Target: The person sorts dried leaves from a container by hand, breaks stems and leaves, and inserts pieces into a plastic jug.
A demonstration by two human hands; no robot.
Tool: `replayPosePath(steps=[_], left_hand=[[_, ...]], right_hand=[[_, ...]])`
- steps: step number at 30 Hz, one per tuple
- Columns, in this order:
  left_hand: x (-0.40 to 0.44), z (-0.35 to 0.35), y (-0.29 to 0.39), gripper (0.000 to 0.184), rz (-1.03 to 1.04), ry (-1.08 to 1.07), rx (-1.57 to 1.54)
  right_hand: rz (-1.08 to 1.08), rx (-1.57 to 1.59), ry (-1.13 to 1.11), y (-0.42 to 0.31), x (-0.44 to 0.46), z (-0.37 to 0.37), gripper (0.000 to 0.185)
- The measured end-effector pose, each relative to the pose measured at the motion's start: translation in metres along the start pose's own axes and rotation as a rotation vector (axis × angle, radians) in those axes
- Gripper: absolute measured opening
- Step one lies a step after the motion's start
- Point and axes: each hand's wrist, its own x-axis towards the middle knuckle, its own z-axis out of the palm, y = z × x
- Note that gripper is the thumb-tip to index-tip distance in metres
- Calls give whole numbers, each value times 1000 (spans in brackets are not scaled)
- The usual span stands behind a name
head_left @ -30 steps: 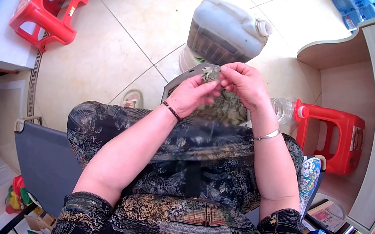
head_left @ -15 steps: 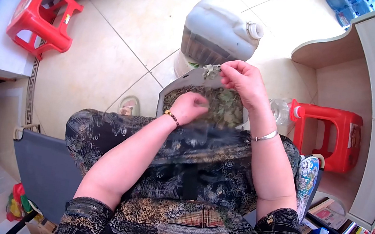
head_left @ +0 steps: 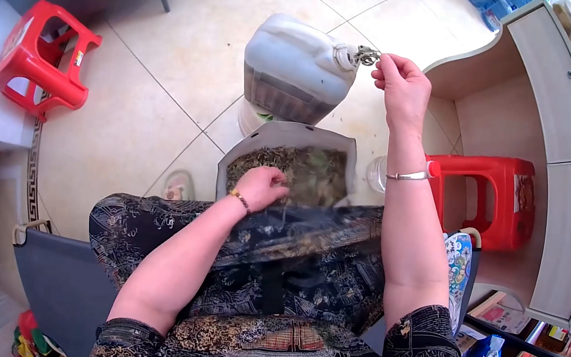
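My right hand (head_left: 406, 89) is raised, its thumb and fingers pinching a small crumpled dried leaf (head_left: 367, 56). That leaf overlaps the mouth of a large translucent plastic jug (head_left: 295, 62); whether it touches the mouth, I cannot tell. Dark contents show in the jug's lower part. In front of my lap stands a grey-walled open bag (head_left: 292, 134) of dried greenish-brown leaves (head_left: 319, 172). Over the left part of the leaves is my left hand (head_left: 260, 187), fingers curled together; what they hold, if anything, is hidden.
A red plastic stool (head_left: 486, 197) stands at the right by a pale wooden cabinet (head_left: 535, 90), with a clear bottle (head_left: 376, 174) beside it. Another red stool (head_left: 45, 57) is at the left. A slipper (head_left: 180, 185) lies on the tiled floor (head_left: 163, 57).
My right hand has moved up and away from the bag, carrying the dried leaf to the jug's mouth. My left hand stays over the leaves. The view has shifted slightly.
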Motion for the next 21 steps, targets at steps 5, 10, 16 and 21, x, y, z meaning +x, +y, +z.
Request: replayPosePath(steps=[5, 10, 16, 21], left_hand=[[1, 0, 0, 28, -5, 11, 75], [2, 2, -4, 26, 38, 38, 49], [0, 0, -2, 25, 33, 43, 96], [3, 1, -3, 26, -1, 35, 44]], right_hand=[[24, -162, -101, 7, 7, 9, 16], [-157, -600, -196, 7, 11, 17, 18], [-324, -818, -392, -6, 16, 10, 21], [-347, -794, -248, -18, 6, 3, 23]])
